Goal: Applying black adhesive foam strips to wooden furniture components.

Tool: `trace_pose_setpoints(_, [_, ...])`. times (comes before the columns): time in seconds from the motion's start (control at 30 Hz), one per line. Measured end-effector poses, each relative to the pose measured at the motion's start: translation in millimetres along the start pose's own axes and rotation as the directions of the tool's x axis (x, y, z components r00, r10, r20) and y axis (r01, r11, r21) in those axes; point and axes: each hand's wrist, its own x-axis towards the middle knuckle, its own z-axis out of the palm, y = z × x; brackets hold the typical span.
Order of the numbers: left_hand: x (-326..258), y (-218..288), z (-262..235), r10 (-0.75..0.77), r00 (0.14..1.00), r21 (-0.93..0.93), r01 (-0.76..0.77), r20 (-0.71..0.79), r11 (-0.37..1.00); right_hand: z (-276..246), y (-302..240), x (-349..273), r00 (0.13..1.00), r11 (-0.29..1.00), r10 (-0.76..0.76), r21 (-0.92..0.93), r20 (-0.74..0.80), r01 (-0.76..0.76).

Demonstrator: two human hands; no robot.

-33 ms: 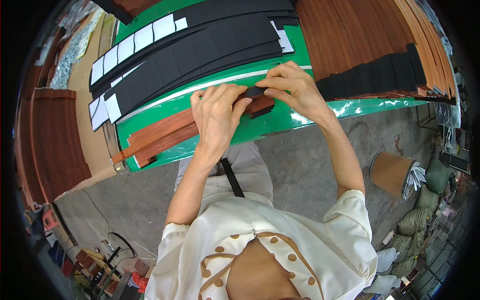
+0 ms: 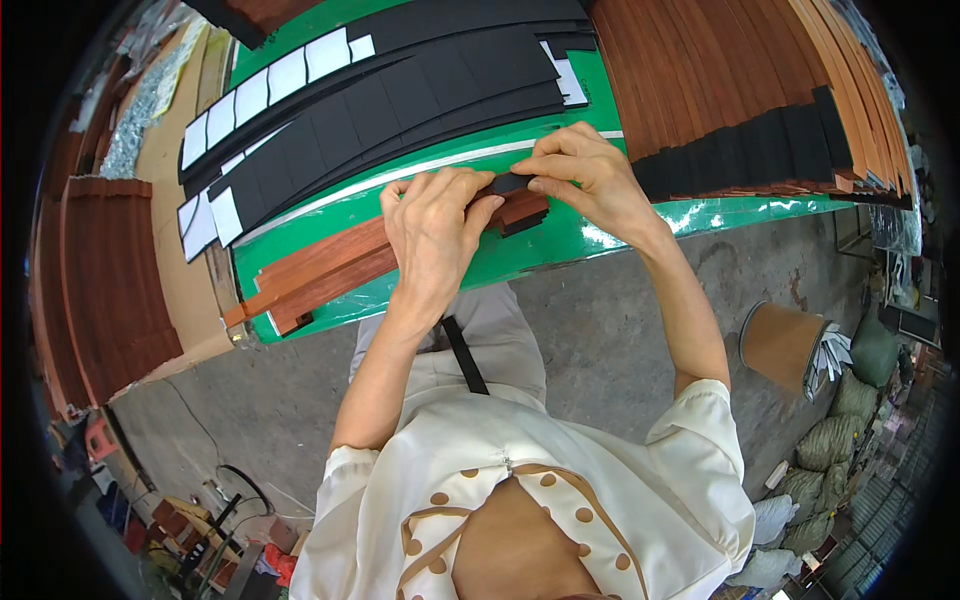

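My left hand (image 2: 432,228) is closed around the right part of a reddish-brown wooden strip (image 2: 340,262), thumb toward me. At the strip's right end sits a small black pad (image 2: 509,184), the fingertips of both hands against it. My right hand (image 2: 582,172) pinches the pad's right edge between thumb and forefinger. Beneath lie more wooden strips, one with a black end (image 2: 527,222) showing below the pad. Just beyond my hands, overlapping rows of black pads (image 2: 390,100) cover the table, some showing white backing (image 2: 290,75). My fingers hide part of the pad and strip.
The green table (image 2: 590,225) has its near edge in front of me. A tall stack of wooden strips with black ends (image 2: 720,80) stands right, another wooden stack (image 2: 115,285) left. On the grey floor are a brown bin (image 2: 785,345) and several sacks (image 2: 830,440).
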Motion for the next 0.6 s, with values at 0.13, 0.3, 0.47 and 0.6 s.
trace_pose_setpoints(0.13, [1, 0, 1, 0.008, 1.0, -0.002, -0.008, -0.012, 1.0, 0, 2, 0, 1.0, 1.0, -0.011, -0.008, -0.012, 0.011])
trace_pose_setpoints(0.3, [2, -2, 4, 0.044, 0.998, 0.01, -0.044, -0.041, 0.999, -1, 0, 2, 1.0, 0.998, 0.026, -0.053, -0.007, -0.026])
trace_pose_setpoints(0.47, [3, -1, 5, 0.073, 0.995, 0.032, -0.071, -0.068, 0.997, 4, 6, -2, 0.999, 0.999, 0.013, -0.035, -0.038, -0.015])
trace_pose_setpoints(0.6, [3, -2, 6, 0.088, 0.993, 0.053, -0.084, -0.078, 0.995, 6, 10, -2, 0.998, 1.0, 0.015, 0.003, -0.065, -0.015])
